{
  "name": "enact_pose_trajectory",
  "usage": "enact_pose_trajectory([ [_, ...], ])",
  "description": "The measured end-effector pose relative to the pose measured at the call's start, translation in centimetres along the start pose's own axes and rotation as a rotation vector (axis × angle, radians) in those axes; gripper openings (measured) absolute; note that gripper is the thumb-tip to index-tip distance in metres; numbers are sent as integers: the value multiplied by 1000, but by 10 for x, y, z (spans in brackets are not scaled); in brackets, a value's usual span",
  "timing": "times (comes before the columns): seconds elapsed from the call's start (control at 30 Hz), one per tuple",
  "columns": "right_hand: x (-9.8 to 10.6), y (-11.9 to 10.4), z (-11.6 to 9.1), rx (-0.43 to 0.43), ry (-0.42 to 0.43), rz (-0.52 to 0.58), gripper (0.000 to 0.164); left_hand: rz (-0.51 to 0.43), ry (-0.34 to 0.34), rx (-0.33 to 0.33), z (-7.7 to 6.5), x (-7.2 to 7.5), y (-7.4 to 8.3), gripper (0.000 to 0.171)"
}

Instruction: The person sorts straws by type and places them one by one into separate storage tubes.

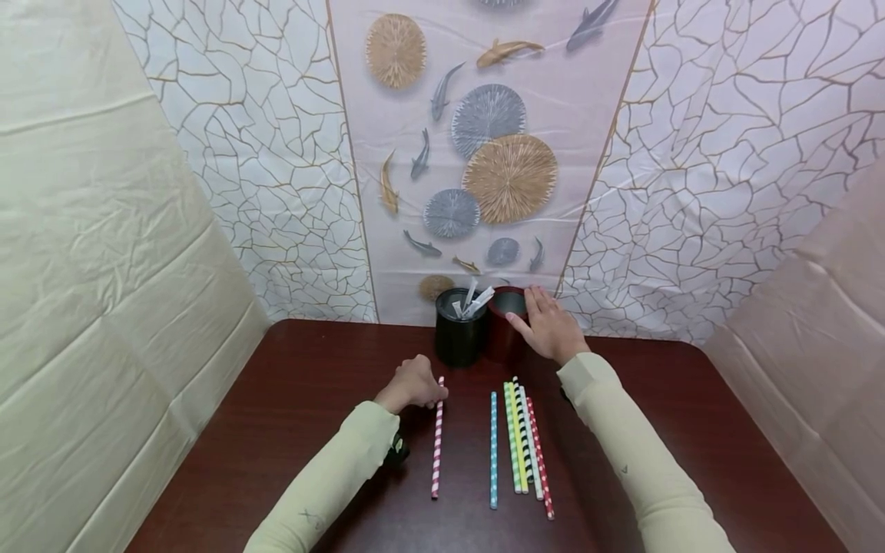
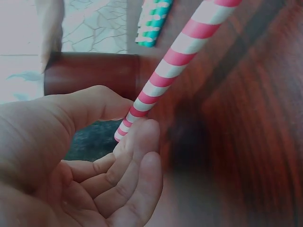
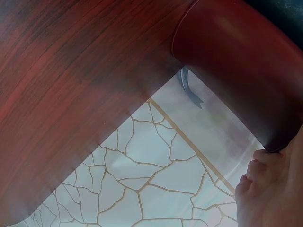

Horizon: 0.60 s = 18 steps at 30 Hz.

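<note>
Straw with pink and white stripes (image 1: pixel 437 449) is pinched close to its far end by the left hand (image 1: pixel 415 382), thumb on one side and finger on the other, maybe because a thin straw is easy to hold that way. It is left of the blue straw (image 1: pixel 494 452), and I cannot tell if its near end touches the table (image 1: pixel 311 430). The right hand (image 1: pixel 553 330) rests on the rim of the red cup (image 1: pixel 507 346), thumb out wide from the fingers, maybe so the cup does not tip. Just beside it, the black cup (image 1: pixel 459 342) has white paper bits (image 1: pixel 480 301) poking out. A bunch of straws (image 1: pixel 518 445) lies side by side, maybe so each is easy to see. The table is dark red-brown wood, a bit shiny. Behind hangs a fish cloth (image 1: pixel 449 38), and cream cloth (image 1: pixel 90 269) covers both sides
</note>
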State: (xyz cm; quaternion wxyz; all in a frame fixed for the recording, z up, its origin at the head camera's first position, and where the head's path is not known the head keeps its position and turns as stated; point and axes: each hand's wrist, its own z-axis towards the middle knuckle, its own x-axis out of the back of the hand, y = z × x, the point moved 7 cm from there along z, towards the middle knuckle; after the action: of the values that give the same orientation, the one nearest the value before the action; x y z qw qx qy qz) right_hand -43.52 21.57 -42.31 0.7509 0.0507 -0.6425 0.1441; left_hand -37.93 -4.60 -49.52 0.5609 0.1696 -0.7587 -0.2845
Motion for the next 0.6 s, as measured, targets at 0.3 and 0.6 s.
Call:
enact_pose_trajectory([
  [0.3, -1, 1, 0, -2, 11, -14, 86, -21, 95, -62, -10, 30, 12, 29],
  [0.6, 0, 0, 0, 3, 16, -17, 87, -44, 166, -119, -18, 68, 21, 26],
])
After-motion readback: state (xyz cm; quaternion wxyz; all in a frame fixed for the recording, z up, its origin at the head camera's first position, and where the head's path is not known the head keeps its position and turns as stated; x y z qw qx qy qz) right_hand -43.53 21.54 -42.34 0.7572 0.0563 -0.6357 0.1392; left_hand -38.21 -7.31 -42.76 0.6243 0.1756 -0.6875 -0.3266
